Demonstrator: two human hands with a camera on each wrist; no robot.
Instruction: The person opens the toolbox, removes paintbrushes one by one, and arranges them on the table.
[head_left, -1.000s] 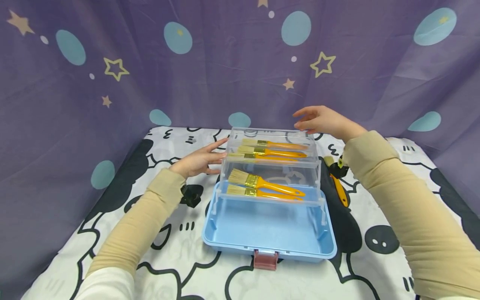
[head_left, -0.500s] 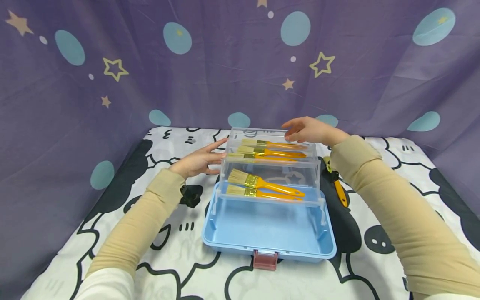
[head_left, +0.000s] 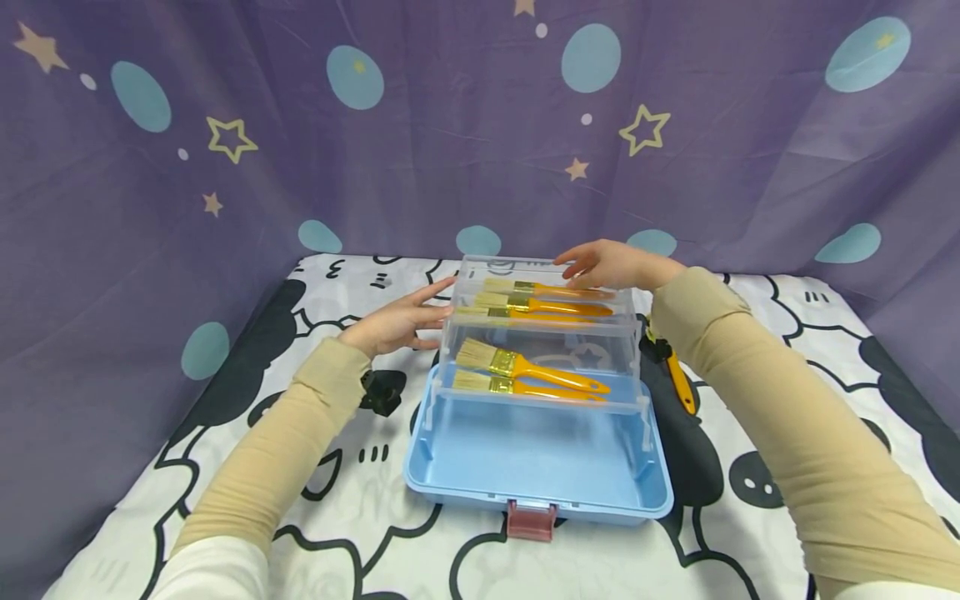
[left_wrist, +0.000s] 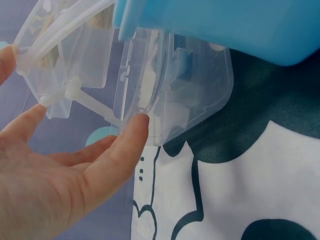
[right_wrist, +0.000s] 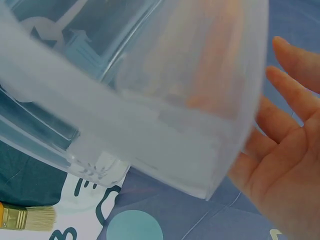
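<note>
A light blue box (head_left: 528, 454) stands unfolded, with two clear tiered trays raised over its base. Several paintbrushes (head_left: 570, 307) with yellow-orange handles lie in the upper tray (head_left: 543, 327). More sit in the lower tray (head_left: 540, 404), including a wide brush (head_left: 555, 373). My left hand (head_left: 397, 325) has its fingers spread against the trays' left side; in the left wrist view its fingertips touch the clear plastic and hinge arms (left_wrist: 92, 102). My right hand (head_left: 615, 265) is over the upper tray's back right, fingers slightly bent, holding nothing visible. Its fingertip contact is unclear.
Another paintbrush (head_left: 681, 385) lies on the patterned cloth (head_left: 345, 492) right of the box, partly covered by my right sleeve (head_left: 780, 400). A purple curtain (head_left: 480, 150) hangs behind. The pinkish latch (head_left: 531, 522) hangs at the box's front.
My right hand has moved left and down, from beyond the upper tray's right corner to over its brushes. The left hand and the box have stayed put.
</note>
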